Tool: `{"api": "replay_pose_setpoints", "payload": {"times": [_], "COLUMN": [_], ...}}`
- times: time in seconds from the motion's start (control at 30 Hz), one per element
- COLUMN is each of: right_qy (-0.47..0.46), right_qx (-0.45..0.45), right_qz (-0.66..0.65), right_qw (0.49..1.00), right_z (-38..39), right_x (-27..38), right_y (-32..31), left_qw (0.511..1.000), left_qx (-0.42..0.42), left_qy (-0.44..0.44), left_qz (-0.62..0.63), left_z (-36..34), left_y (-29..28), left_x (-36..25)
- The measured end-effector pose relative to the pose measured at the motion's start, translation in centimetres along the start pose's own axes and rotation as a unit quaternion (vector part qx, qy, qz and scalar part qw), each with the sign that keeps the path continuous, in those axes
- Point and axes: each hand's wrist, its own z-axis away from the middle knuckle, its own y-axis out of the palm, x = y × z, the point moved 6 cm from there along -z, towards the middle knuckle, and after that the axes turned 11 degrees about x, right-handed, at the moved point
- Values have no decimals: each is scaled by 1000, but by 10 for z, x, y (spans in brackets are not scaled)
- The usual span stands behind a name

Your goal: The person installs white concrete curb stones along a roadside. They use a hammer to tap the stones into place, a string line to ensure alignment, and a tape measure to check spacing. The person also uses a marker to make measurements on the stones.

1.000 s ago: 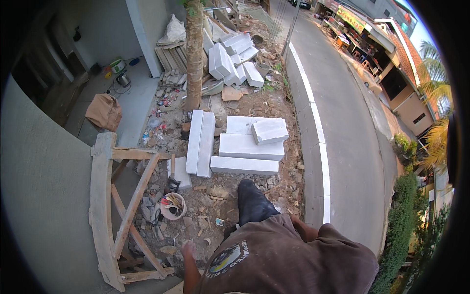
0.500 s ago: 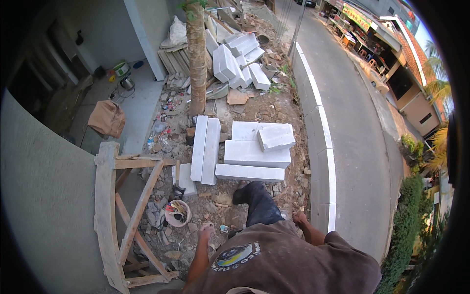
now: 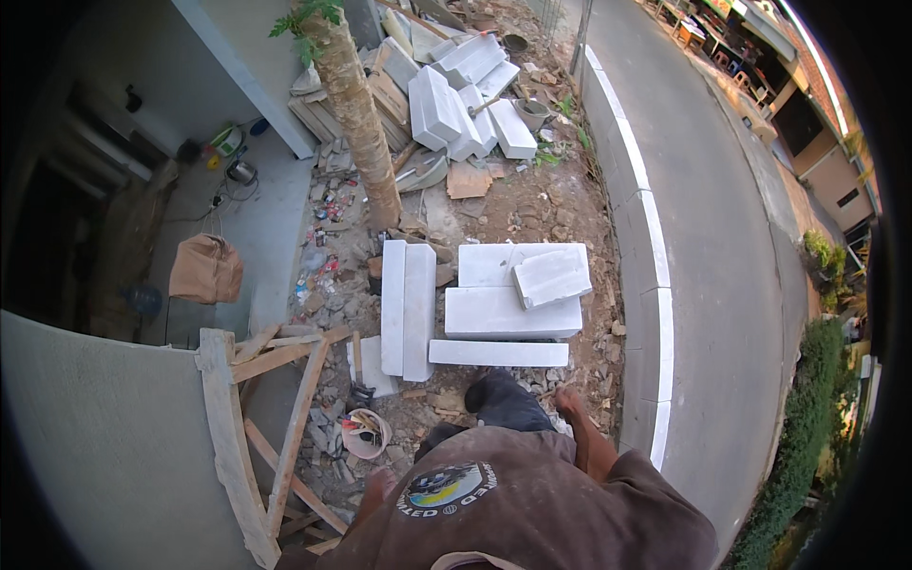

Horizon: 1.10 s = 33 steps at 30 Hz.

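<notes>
Block (image 3: pixel 499 353), long, narrow, white and straight-edged, lies crosswise on rubble-strewn brown ground (image 3: pixel 546 204). Beyond it sit broad white rectangular blocks (image 3: pixel 513 315), a shorter white piece (image 3: pixel 553 278) resting on them. To its left, two long white bars (image 3: pixel 407 309) lie side by side, pointing away. The right hand (image 3: pixel 573 404) is near its right end; the left hand (image 3: pixel 378 483), nearer the person, is by a round, pale pink bucket (image 3: pixel 367 434). Both look small here, so I cannot tell either grip's opening or hold.
</notes>
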Motion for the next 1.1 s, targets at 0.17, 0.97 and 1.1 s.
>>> {"api": "replay_pose_setpoints", "payload": {"times": [0.17, 0.97, 1.1], "right_qy": [36, 211, 210], "right_qx": [-10, -196, -257], "right_qz": [-77, -337, -369], "right_qw": [996, 896, 868], "right_z": [-22, 49, 1], "right_x": [9, -71, -35], "right_y": [-27, -40, -61], "left_qw": [991, 887, 876], "left_qx": [72, 247, 199], "left_qy": [87, 164, 94], "left_qz": [-76, -354, -430], "left_z": [-30, -171, -172], "left_y": [71, 340, 443], "left_x": [-120, -367, -464]}}
